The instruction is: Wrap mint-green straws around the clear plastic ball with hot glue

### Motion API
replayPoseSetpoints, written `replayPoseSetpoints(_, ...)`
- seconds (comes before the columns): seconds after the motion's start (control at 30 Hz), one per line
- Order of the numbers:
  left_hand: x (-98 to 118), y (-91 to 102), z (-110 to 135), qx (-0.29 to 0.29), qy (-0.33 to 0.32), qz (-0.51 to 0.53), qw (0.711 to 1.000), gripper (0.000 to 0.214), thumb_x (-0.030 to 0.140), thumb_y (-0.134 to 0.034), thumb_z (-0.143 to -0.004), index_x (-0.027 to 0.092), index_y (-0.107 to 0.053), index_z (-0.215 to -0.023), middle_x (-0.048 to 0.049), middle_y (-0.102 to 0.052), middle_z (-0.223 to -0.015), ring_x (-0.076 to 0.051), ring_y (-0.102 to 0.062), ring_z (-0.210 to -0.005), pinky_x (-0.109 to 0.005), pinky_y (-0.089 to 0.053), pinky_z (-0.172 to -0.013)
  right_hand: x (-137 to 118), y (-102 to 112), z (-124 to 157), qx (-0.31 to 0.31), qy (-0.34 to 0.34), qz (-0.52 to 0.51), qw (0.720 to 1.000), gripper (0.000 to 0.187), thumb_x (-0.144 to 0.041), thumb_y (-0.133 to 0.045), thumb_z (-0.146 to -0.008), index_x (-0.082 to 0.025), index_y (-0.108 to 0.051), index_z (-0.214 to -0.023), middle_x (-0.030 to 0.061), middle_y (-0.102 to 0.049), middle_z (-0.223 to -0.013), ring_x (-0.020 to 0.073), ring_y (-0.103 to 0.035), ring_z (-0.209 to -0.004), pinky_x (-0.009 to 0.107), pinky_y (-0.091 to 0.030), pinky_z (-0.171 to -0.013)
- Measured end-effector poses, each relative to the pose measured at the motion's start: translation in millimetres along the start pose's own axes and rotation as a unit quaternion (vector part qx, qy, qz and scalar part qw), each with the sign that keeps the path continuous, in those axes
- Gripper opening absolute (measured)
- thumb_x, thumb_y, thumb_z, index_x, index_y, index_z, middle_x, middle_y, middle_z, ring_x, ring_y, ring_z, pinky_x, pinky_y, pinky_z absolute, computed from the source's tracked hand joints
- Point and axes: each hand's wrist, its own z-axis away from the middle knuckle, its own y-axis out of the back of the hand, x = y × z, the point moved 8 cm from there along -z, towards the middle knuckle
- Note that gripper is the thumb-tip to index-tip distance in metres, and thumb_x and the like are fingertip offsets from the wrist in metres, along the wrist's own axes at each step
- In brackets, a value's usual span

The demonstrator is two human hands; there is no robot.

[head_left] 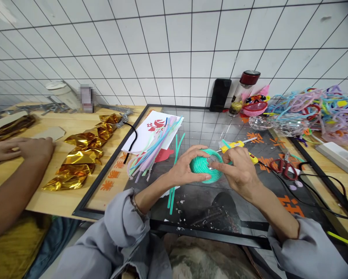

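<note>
My left hand (188, 166) curls around a clear plastic ball wrapped in coils of green pipe cleaner (199, 170), gripping its left side. Part of the clear surface still shows on the ball's right side. There, my right hand (240, 170) is closed, one finger pressed to that bare patch. A short green pipe cleaner end (226, 143) sticks up from the fingers of this hand. Just behind it lies a yellow glue gun (234, 145), partly hidden by the hand. Loose green pipe cleaners (172, 199) lie on the glass to the left of the ball.
Pastel pipe cleaners (153, 151) rest on white paper (139, 135). Red scissors (287, 168) and black cables lie at right, near a power strip (340, 159). A phone (220, 95) and a bottle (243, 93) stand at the wall. A co-worker's arm (23, 174) is beside gold foil (81, 159).
</note>
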Motion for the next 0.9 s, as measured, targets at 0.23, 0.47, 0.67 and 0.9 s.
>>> replayPoseSetpoints(0.23,0.8,0.5,-0.1,-0.002,-0.005,0.000,1.000,0.052,0.035,-0.085,-0.072,0.023,-0.061,-0.117,-0.0146,-0.055,-0.139,-0.033,-0.052,-0.135,-0.055,-0.039,-0.114,-5.8,3.0,0.8,0.006,0.015,0.018,1.000,0.028,-0.003,-0.047,-0.094,-0.022,-0.067,-0.104,0.0024,-0.047,-0.079,0.0177,-0.040,-0.075,0.034,-0.030,-0.069)
replayPoseSetpoints(0.47,1.7,2.8,-0.4,0.001,0.000,-0.003,1.000,0.051,0.034,-0.085,-0.074,0.023,-0.062,-0.118,-0.0142,-0.055,-0.140,-0.031,-0.052,-0.136,-0.055,-0.038,-0.116,-4.2,-2.6,2.2,-0.015,-0.008,-0.036,0.999,0.023,-0.002,-0.052,-0.092,-0.017,-0.064,-0.104,0.0024,-0.053,-0.079,0.0180,-0.045,-0.077,0.035,-0.036,-0.072)
replayPoseSetpoints(0.67,2.7,2.8,-1.0,-0.005,0.002,-0.006,1.000,0.051,0.035,-0.084,-0.074,0.023,-0.061,-0.118,-0.0144,-0.055,-0.140,-0.032,-0.051,-0.137,-0.056,-0.037,-0.116,-1.9,-3.0,1.0,-0.012,-0.026,-0.062,0.998,0.024,-0.004,-0.050,-0.094,-0.019,-0.067,-0.101,0.0021,-0.055,-0.078,0.0179,-0.047,-0.076,0.035,-0.035,-0.071)
replayPoseSetpoints(0.9,3.1,2.4,-1.2,-0.009,0.000,-0.006,1.000,0.051,0.034,-0.084,-0.074,0.025,-0.062,-0.119,-0.0132,-0.056,-0.141,-0.031,-0.050,-0.138,-0.056,-0.037,-0.117,-2.3,-3.4,-0.5,-0.023,-0.025,-0.061,0.998,0.022,-0.007,-0.050,-0.096,-0.021,-0.067,-0.100,0.0020,-0.055,-0.078,0.0175,-0.045,-0.076,0.035,-0.035,-0.072)
